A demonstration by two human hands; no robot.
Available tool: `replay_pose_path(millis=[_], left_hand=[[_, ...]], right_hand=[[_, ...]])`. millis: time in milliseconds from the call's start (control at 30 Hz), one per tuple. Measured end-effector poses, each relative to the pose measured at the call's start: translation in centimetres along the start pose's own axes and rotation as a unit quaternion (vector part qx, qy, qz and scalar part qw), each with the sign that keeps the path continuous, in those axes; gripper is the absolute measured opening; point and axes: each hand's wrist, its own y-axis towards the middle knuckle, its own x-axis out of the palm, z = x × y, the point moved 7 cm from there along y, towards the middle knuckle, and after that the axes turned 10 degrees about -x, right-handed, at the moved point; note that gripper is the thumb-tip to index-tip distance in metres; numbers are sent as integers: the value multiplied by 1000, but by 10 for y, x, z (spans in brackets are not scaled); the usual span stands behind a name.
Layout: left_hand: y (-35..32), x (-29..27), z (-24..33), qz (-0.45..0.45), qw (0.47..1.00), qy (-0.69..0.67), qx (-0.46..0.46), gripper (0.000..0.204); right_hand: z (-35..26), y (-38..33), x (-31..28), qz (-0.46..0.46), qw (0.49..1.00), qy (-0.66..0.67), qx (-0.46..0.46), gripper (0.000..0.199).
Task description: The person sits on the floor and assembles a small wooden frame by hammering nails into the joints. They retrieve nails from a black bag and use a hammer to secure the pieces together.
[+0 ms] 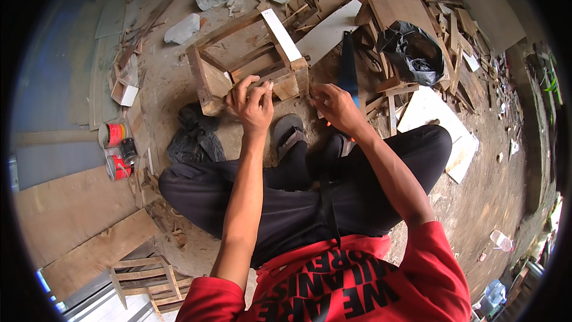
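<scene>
Down on the floor there's a wooden frame, with a handsaw right of it. Left hand is at the frame's near side, right hand beside its near-right corner. Fingers curled; can't tell if they're pinching anything. Looks like frame work; next move probably calls for steadying it.

Shown at upper centre: wooden frame with white strip at right; left hand, fingers bent, at near edge; right hand, fingers curled, beside near corner. Upper right: black plastic bag among wood pieces. Far left: red cans.
</scene>
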Motion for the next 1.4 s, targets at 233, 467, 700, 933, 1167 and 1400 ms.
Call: replay_pose_path(millis=[233, 467, 700, 933, 1167, 1400], left_hand=[[0, 1, 1, -7, 1000, -3, -9, 12], [1, 0, 2, -12, 1000, -5, -13, 13], [-4, 5, 3, -3, 999, 46, 23, 15], [-2, 4, 1, -16, 999, 48, 1, 23], [0, 3, -4, -19, 999, 15, -27, 39], [2, 2, -5, -37, 998, 17, -37, 41]], right_hand=[[0, -3, 1, 1, 1000, 16, -9, 28], [-8, 5, 3, 31, 998, 45, -11, 27], [-17, 14, 39, 34, 995, 97, -4, 25], [-25, 18, 46, 38, 988, 134, 70, 26], [-30, 29, 16, 101, 986, 118, 55, 26], [-65, 51, 28, 99, 993, 4, -65, 21]])
